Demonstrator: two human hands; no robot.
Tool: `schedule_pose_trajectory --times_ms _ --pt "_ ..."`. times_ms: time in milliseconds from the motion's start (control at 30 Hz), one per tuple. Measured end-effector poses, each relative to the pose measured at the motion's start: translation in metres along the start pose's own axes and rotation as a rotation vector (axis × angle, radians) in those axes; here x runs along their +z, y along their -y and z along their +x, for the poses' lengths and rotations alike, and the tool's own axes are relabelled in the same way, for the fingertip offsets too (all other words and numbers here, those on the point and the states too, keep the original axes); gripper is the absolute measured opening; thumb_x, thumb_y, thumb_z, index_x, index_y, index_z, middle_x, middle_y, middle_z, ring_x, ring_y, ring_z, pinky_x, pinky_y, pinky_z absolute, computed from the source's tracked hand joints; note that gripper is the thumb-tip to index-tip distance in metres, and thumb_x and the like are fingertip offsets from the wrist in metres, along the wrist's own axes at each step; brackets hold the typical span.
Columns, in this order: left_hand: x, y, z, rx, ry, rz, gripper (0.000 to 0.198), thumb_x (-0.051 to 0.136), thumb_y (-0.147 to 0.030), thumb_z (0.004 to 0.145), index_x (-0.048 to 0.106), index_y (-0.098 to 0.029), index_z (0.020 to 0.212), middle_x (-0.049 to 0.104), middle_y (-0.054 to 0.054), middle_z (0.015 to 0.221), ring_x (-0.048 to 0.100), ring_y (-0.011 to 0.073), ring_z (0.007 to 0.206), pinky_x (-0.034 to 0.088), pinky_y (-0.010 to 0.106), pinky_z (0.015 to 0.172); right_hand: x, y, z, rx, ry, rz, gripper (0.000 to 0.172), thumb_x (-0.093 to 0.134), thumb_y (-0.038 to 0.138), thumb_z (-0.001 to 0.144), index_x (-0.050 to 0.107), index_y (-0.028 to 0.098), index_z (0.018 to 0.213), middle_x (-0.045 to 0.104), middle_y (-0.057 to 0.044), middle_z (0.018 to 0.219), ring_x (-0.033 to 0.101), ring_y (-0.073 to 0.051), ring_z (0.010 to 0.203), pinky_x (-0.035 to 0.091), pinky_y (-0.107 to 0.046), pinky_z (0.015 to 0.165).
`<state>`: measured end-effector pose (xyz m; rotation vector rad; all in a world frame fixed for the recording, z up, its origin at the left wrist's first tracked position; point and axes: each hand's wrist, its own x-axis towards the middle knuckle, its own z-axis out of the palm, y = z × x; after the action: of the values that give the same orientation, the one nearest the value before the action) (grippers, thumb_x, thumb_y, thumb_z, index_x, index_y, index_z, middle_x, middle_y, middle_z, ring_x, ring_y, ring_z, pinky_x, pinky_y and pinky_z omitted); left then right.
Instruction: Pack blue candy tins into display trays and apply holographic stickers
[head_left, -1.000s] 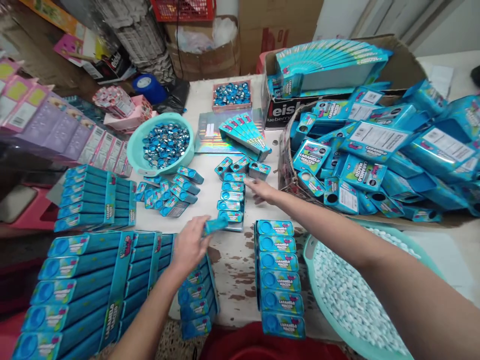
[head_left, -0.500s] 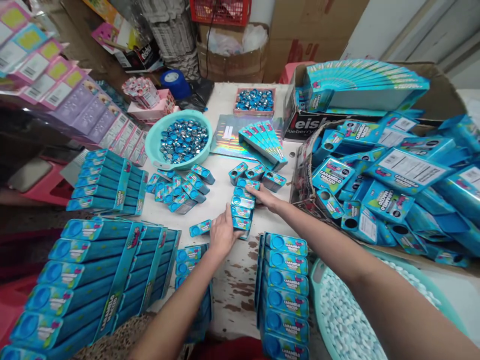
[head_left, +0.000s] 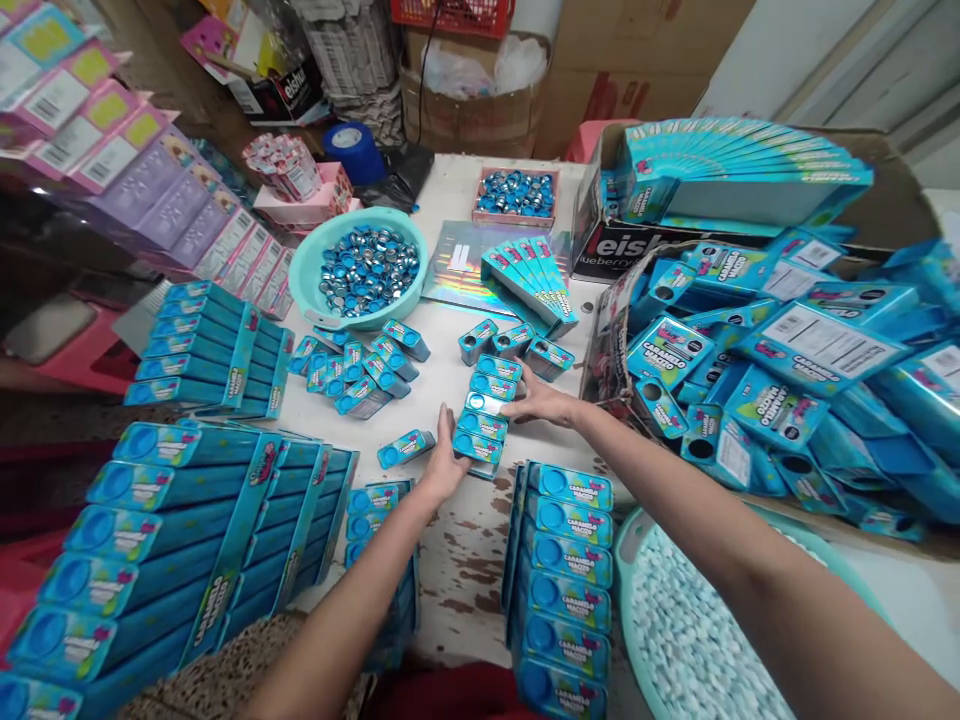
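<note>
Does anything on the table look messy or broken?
Yes, the table itself looks damaged: its white surface is worn away in brown patches near the front. Also, one small blue box sits askew beside the left hand, apart from the neat row of boxes between both hands.

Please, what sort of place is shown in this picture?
Likely a small sweets-packing workshop, judging by the blue "Caramelo Macizo" boxes, the basin of pale pieces and the bowl of blue-and-silver caps.
</note>
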<state>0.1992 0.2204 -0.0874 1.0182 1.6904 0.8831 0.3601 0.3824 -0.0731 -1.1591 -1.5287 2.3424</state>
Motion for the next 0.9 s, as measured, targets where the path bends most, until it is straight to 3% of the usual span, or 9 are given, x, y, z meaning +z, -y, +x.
schedule_pose_trajectory --times_ms 167,267,333,400,467,533,600,767,900 --pt "0.013 -0.007 0.008 0.093 -0.080 -0.020 0.095 0.042 -0.001 0.058 0.016 -0.019 0.147 0.038 0.007 0.145 0.033 0.0207 0.134 0.024 0.038 0.114 0.004 -0.009 -0.003 -0.111 0.058 -0.012 0.143 0.088 0.042 0.041 -0.012 0.034 0.143 0.033 -0.014 0.144 0.056 -0.029 0.110 0.050 -0.050 0.089" --pt "0.004 -0.021 -0.007 0.084 -0.092 0.199 0.087 0.041 -0.002 0.065 0.016 -0.015 0.147 0.035 0.011 0.146 0.033 0.0232 0.134 0.028 0.041 0.111 0.006 -0.003 -0.006 -0.169 -0.127 -0.323 0.152 0.086 0.047 0.041 -0.025 0.023 0.141 0.016 -0.020 0.150 0.033 -0.035 0.132 0.038 -0.053 0.102" --pt "-0.011 -0.034 -0.024 0.125 -0.093 0.461 0.073 0.039 -0.005 0.076 0.020 -0.015 0.146 0.038 0.014 0.144 0.039 0.0238 0.130 0.033 0.042 0.107 0.009 0.008 -0.013 -0.191 -0.287 -0.635 0.147 0.084 0.051 0.044 -0.019 0.018 0.144 0.004 -0.022 0.152 0.016 -0.038 0.139 0.030 -0.055 0.107" --pt "-0.032 -0.045 -0.039 0.140 -0.154 0.751 0.059 0.041 -0.013 0.084 0.029 -0.017 0.142 0.042 0.015 0.140 0.042 0.0258 0.127 0.036 0.043 0.104 0.017 0.020 -0.022 -0.203 -0.323 -0.934 0.134 0.080 0.057 0.048 -0.001 0.019 0.148 0.001 -0.020 0.153 0.012 -0.042 0.139 0.029 -0.058 0.106" --pt "-0.053 -0.050 -0.044 -0.010 -0.180 1.001 0.054 0.052 -0.022 0.082 0.039 -0.016 0.134 0.048 0.016 0.133 0.044 0.0300 0.123 0.039 0.046 0.099 0.031 0.030 -0.028 -0.188 -0.250 -1.165 0.124 0.077 0.063 0.047 0.014 0.024 0.147 0.004 -0.016 0.154 0.011 -0.047 0.137 0.031 -0.062 0.102" --pt "-0.070 -0.051 -0.043 -0.221 -0.096 1.154 0.047 0.057 -0.023 0.080 0.046 -0.014 0.124 0.055 0.017 0.121 0.052 0.0313 0.114 0.044 0.044 0.090 0.048 0.035 -0.028 -0.135 -0.144 -1.331 0.125 0.079 0.064 0.042 0.020 0.026 0.146 0.002 -0.015 0.155 0.005 -0.052 0.136 0.032 -0.065 0.099" --pt "-0.082 -0.050 -0.041 -0.277 -0.002 1.191 0.034 0.052 -0.018 0.082 0.050 -0.013 0.115 0.059 0.015 0.111 0.057 0.0281 0.104 0.046 0.039 0.084 0.061 0.034 -0.023 -0.082 -0.057 -1.429 0.130 0.083 0.058 0.039 0.018 0.024 0.146 -0.003 -0.016 0.155 -0.001 -0.055 0.134 0.034 -0.066 0.096" --pt "-0.091 -0.065 -0.057 0.198 0.100 0.958 0.040 0.047 -0.011 0.080 0.047 -0.020 0.119 0.057 0.007 0.116 0.051 0.0211 0.107 0.042 0.033 0.091 0.066 0.031 -0.014 -0.158 -0.013 -1.495 0.132 0.086 0.045 0.038 0.017 0.016 0.147 0.007 -0.021 0.154 0.004 -0.055 0.134 0.037 -0.058 0.099" --pt "-0.070 -0.074 -0.058 0.452 0.316 0.877 0.051 0.039 -0.001 0.071 0.051 -0.020 0.117 0.056 0.006 0.115 0.048 0.0194 0.108 0.041 0.032 0.094 0.061 0.034 -0.017 -0.119 -0.003 -1.501 0.135 0.088 0.047 0.036 0.016 0.016 0.147 0.013 -0.021 0.153 0.005 -0.054 0.135 0.036 -0.058 0.100"
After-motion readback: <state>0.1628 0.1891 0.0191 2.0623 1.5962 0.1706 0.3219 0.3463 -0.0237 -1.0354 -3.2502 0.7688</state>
